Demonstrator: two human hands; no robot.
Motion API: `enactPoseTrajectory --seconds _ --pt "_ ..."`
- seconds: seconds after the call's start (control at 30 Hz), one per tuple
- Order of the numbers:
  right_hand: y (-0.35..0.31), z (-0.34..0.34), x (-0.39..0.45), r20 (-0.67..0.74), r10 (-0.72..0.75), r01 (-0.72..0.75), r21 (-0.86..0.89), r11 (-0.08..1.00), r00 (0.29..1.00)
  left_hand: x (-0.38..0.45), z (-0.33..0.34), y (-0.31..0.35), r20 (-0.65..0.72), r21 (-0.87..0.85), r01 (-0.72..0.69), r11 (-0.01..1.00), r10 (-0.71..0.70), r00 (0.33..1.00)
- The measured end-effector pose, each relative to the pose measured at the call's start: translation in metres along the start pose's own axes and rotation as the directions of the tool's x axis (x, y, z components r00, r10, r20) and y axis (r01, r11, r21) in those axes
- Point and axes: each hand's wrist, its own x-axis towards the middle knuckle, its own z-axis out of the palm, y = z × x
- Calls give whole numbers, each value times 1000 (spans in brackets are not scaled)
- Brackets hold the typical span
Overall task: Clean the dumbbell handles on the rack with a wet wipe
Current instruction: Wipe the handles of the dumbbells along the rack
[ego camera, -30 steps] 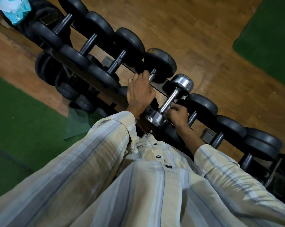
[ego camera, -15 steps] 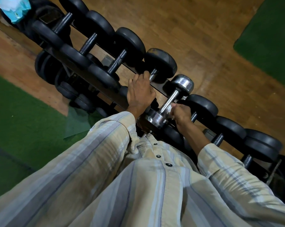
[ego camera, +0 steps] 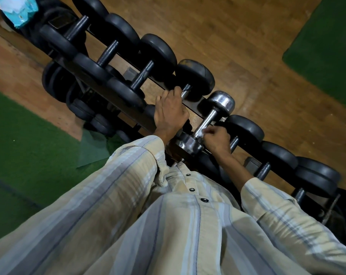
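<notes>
Nearest the camera is a striped shirt (ego camera: 168,225) with dark buttons, both sleeves reaching forward to the rack (ego camera: 112,96). The right hand (ego camera: 215,140) is curled into a fist around a white wipe (ego camera: 201,133), pressing it against the near end of the chrome dumbbell's (ego camera: 206,124) handle, just above that dumbbell's near head. The left hand (ego camera: 171,114) is folded over the handle of the neighbouring black dumbbell (ego camera: 196,78), fingers wrapped round the bar, knuckles up. The chrome dumbbell lies across the top rails between black ones, its far head beside a black head. More black dumbbells line the top tier to the left and right, all lying crosswise, and darker ones sit on a lower tier under the left part. A green mat (ego camera: 29,155) lies on the floor to the left of the rack, with a torn flap near the rack's foot. Wooden floor (ego camera: 247,46) runs beyond the rack. At the far left end sits a light blue pack (ego camera: 17,10); what it rests on is unclear.
</notes>
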Motion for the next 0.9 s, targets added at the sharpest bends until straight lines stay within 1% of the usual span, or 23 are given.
enactPoseTrajectory --seconds 0.03,0.1,0.17,0.27,0.33,0.4,0.47,0.6,0.7,0.83,0.9 --pt "4 4 -4 33 3 -2 -18 1000 999 0 0 0 2 0 2 1000 -2 1000" --pt "10 10 -7 13 25 -25 18 1000 1000 -1 0 0 7 -2 5 1000 -5 1000" --pt "6 12 -3 -81 60 -50 120 992 995 -1 0 0 10 -3 5 1000 -5 1000" --pt "-14 6 8 -219 98 -41 253 966 971 0 -2 1 17 2 2 1000 -2 1000" --pt "-25 6 22 -238 156 -50 398 916 959 0 -2 1 23 6 -1 1000 1 1000" --pt "-34 11 32 -206 230 -101 494 864 951 0 -3 1 24 14 2 1000 -3 1000" --pt "-38 15 35 -151 280 -164 524 836 948 0 -3 1 24 17 4 1000 -4 1000" --pt "-41 14 40 -85 302 -182 634 751 949 -1 -3 1 22 23 -9 1000 8 1000" --pt "-35 18 50 -65 345 -176 761 624 936 -1 -4 2 16 11 -7 1000 7 1000" --pt "-38 16 47 22 344 -215 818 533 939 -1 -3 2 22 -1 -2 1000 2 1000" --pt "-27 17 56 87 355 -256 849 463 931 -1 -2 2 26 3 -5 1000 5 1000"
